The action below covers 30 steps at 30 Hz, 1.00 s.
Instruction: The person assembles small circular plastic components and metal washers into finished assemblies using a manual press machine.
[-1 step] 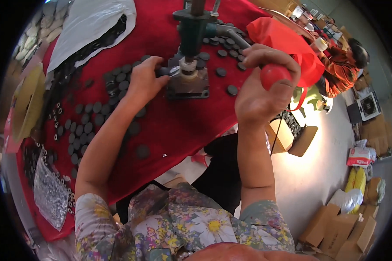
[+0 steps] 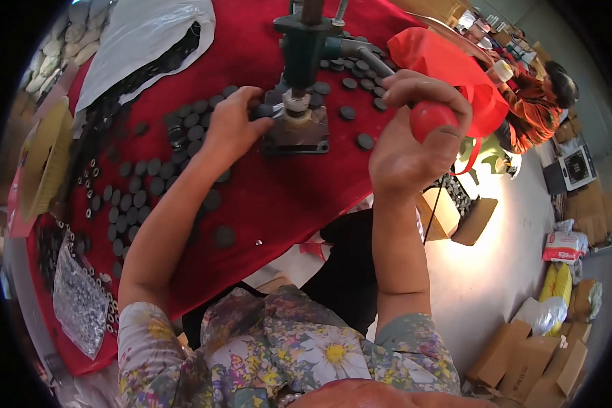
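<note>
A green hand press (image 2: 302,54) stands on the red-covered table, its metal base (image 2: 298,138) facing me. Just left of its ram, my left hand (image 2: 232,128) pinches a small dark round disc (image 2: 264,110) between thumb and fingers, at the edge of the base. My right hand (image 2: 415,136) is wrapped round the red ball knob (image 2: 433,121) to the right of the press; a metal lever bar (image 2: 370,56) runs from the press toward that hand. Many dark discs (image 2: 155,168) lie loose left of my left forearm, with more behind and right of the press.
A white sack (image 2: 149,41) of dark pieces lies at the far left, near a yellow basket (image 2: 47,160). Small metal rings and a clear bag (image 2: 80,302) of small parts are at the left edge. A red bag (image 2: 449,78) sits right; beyond it, another person (image 2: 534,109) works.
My left hand has shifted slightly right with the disc, closer to the press. My right hand keeps its grip on the knob.
</note>
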Available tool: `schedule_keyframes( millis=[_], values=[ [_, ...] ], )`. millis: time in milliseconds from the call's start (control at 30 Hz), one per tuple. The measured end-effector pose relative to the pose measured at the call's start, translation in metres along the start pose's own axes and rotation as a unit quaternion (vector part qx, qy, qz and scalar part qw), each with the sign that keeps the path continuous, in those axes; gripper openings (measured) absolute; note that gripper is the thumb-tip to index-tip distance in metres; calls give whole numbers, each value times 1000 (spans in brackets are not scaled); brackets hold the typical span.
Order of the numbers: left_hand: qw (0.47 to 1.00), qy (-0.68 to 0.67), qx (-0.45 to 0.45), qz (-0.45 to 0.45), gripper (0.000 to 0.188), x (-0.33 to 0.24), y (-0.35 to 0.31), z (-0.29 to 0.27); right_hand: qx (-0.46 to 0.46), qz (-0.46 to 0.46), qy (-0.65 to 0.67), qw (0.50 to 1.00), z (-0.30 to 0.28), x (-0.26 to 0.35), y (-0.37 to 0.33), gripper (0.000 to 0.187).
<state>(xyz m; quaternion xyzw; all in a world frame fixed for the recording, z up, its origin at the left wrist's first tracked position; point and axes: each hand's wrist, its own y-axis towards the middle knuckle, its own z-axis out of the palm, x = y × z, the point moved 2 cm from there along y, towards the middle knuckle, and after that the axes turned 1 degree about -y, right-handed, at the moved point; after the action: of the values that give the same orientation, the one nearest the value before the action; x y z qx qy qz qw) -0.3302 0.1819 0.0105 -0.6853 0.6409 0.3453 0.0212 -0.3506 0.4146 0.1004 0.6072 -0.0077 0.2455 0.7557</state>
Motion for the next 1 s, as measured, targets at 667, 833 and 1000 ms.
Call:
schedule_keyframes(
  millis=[667,833,1000],
  values=[
    [985,-161,-55,-39,64,-23,-7,20,8,28,4,1000,2,2,-3,46],
    [985,-161,-35,-50,64,-34,-2,20,53,6,-62,997,4,-8,54,33],
    [977,-200,-63,-35,63,-33,5,34,1,186,-5,983,47,-22,127,31]
  ],
)
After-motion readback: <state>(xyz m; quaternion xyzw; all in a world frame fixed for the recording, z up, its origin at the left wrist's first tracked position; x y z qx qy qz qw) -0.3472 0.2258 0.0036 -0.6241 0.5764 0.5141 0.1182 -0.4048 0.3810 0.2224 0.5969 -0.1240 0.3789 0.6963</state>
